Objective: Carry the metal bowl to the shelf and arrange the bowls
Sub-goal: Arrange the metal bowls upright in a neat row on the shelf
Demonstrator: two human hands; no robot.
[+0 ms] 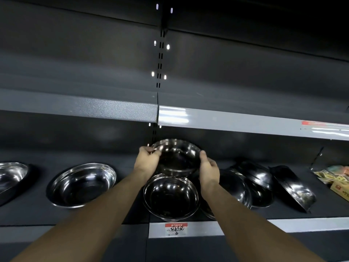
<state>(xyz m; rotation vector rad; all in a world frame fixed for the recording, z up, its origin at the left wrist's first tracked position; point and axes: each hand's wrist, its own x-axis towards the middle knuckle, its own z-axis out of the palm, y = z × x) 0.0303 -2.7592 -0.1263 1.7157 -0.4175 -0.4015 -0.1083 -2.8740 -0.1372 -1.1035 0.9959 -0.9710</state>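
Observation:
A shiny metal bowl is held over the back of the dark shelf. My left hand grips its left rim with curled fingers, and my right hand grips its right side. Directly in front of it a second metal bowl sits upright on the shelf. A wide bowl lies to the left, and another bowl shows at the far left edge. On the right, several bowls lean tilted against one another.
A grey upper shelf hangs close above the held bowl. A red and white price tag is stuck on the front rail below the bowls. Packaged goods lie at the far right.

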